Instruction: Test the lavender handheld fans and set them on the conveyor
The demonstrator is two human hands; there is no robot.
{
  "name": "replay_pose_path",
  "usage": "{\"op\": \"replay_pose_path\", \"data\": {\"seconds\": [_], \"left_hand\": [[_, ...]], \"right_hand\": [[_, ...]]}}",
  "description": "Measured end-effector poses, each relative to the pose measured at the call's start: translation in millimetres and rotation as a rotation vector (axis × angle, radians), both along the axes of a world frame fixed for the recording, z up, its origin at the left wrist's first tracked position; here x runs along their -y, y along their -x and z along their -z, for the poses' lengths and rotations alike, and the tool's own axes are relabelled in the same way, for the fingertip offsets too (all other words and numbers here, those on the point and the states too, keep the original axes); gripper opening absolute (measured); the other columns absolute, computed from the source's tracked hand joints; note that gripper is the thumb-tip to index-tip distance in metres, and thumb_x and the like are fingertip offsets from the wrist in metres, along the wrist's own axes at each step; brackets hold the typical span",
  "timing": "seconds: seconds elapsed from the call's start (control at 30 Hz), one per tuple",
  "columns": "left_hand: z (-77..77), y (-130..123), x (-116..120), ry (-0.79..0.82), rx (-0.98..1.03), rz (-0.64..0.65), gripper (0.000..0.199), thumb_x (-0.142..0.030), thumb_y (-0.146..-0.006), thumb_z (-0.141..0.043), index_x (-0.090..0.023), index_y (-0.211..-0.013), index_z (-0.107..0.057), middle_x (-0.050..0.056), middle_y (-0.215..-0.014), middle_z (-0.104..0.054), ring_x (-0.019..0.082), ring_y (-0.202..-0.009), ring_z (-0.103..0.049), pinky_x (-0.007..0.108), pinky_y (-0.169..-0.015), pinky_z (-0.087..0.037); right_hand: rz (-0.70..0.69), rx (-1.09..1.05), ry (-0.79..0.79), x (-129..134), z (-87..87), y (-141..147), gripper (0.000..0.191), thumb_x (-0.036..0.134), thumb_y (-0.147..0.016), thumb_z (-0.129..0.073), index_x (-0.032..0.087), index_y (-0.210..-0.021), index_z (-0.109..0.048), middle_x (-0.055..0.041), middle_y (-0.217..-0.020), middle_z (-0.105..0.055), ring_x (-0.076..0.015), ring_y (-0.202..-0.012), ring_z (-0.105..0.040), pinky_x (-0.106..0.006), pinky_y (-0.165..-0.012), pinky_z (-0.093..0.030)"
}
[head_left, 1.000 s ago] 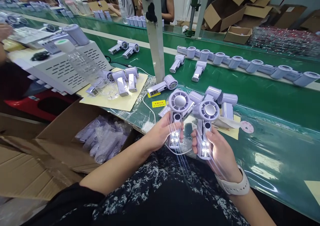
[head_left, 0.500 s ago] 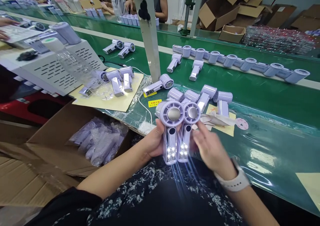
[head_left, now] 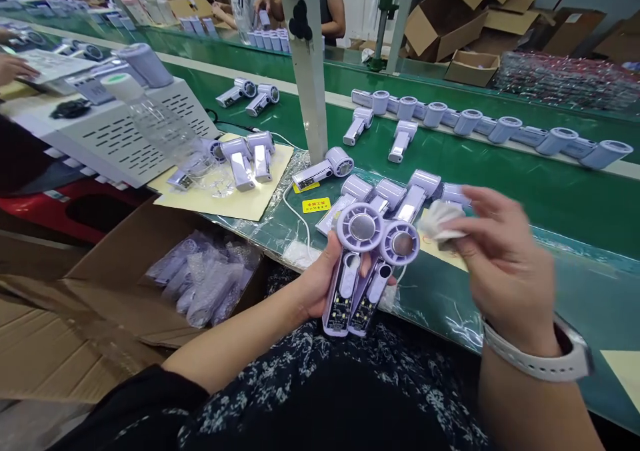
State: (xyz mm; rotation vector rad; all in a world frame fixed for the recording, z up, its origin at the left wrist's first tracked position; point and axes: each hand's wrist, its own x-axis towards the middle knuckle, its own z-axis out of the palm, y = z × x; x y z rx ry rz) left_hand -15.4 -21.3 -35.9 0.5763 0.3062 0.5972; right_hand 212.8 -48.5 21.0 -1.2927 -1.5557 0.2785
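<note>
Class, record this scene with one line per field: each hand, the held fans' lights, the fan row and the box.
Left hand: holds two lavender plastic handheld fans, round heads at the top
Lights: appear unlit on both held fans
Right hand: pinches a crumpled white cloth or tissue
Fan row: similar lavender fans along the long flat green surface
Box: open brown cardboard box at lower left, holding lavender items in clear plastic wrap

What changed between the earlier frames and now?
The right hand let go of its fan, moved leftward into the left hand beside the other fan, and picked up the white cloth or tissue. The lights on both fans went out. The row of fans beyond stayed put.
</note>
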Motion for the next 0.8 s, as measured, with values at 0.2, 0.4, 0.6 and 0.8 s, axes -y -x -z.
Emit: {"op": "replay_pose_path", "data": {"seconds": [0.2,0.4,0.6,0.8], "left_hand": [[-4.5,-7,7,0.031,0.079,0.15,0.076,-0.09,-0.062,-0.069,-0.014,-0.067,-0.066,0.011,-0.085,-0.077,0.025,-0.09,-0.075,0.032,-0.079,-0.063],[0.2,-6,7,0.044,0.043,0.119,0.077,-0.09,-0.064,-0.066,-0.013,-0.068,-0.064,0.011,-0.084,-0.076,0.023,-0.084,-0.075,0.029,-0.075,-0.063],[-2.3,-9,8,0.021,0.032,0.096,0.077,-0.091,-0.069,-0.061,-0.014,-0.068,-0.063,0.012,-0.091,-0.076,0.022,-0.085,-0.074,0.03,-0.077,-0.063],[-3.6,-13,12,0.048,-0.011,0.328,0.081,-0.094,-0.069,-0.057,-0.014,-0.067,-0.062,0.015,-0.091,-0.076,0.022,-0.076,-0.071,0.034,-0.074,-0.061]], "right_hand": [[-0.669,-0.664,0.564,0,10.7,6,0.068,0.05,-0.088,-0.079,0.051,-0.149,-0.05,-0.0011,-0.146,-0.062,-0.0263,-0.115,-0.069,-0.04,-0.086,-0.061],[-0.575,-0.69,0.684,1,13.6,28,0.042,0.045,-0.087,-0.081,0.029,-0.124,-0.069,-0.0011,-0.091,-0.073,-0.0161,-0.058,-0.065,-0.029,-0.049,-0.055],[-0.085,-0.356,0.43,-7,12.8,26,0.053,0.068,-0.098,-0.055,0.02,-0.095,-0.078,-0.0052,-0.078,-0.072,-0.0185,-0.066,-0.065,-0.031,-0.06,-0.053],[-0.769,-0.174,0.547,-27,-16.9,-2,0.05,0.057,-0.099,-0.058,0.031,-0.141,-0.066,-0.0047,-0.149,-0.061,-0.03,-0.139,-0.055,-0.044,-0.115,-0.045]]}}
